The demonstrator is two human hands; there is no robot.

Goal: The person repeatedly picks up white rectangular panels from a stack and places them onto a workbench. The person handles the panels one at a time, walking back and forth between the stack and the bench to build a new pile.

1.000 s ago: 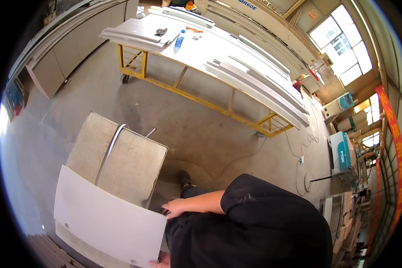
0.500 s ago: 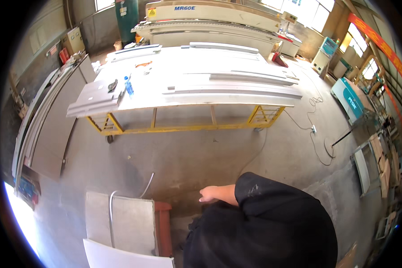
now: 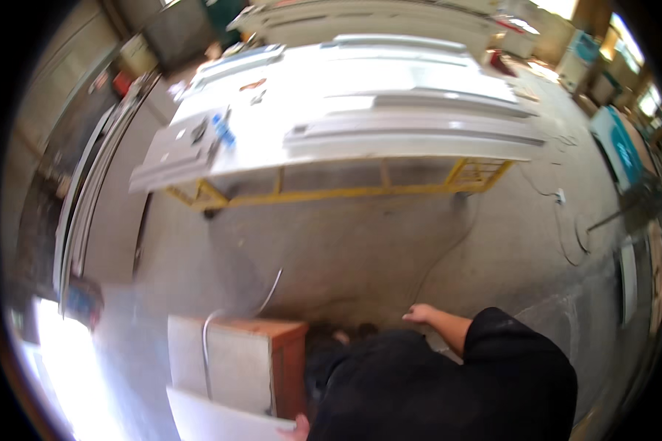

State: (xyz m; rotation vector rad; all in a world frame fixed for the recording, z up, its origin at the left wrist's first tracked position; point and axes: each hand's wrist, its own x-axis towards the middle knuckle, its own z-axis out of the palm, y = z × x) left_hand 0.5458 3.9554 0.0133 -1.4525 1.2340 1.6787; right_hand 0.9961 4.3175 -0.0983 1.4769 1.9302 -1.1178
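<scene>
At the lower edge, my left hand [image 3: 296,428] grips the right corner of a white panel [image 3: 221,419], partly cut off by the picture's edge. Behind that panel stands a box-like cabinet [image 3: 290,360] with a reddish-brown top and side and a pale front. A thin pale strip [image 3: 206,353] bends over the front and rises past the top. My right hand [image 3: 418,314] is held out over the floor on the right, its fingers curled with nothing visible in them. Motion blurs it somewhat. My black-clothed body hides the floor below.
Ahead, a wheeled yellow-framed table [image 3: 324,192] carries long pale boards [image 3: 412,128] and a blue bottle [image 3: 223,131]. Large sheets [image 3: 118,191] lean along the left wall. A cable [image 3: 452,253] crosses the floor, and a teal-and-white machine [image 3: 616,151] stands at right.
The view has shifted and tilted down. My left hand has come into view on the white panel's corner. My right hand now appears farther right, away from the cabinet.
</scene>
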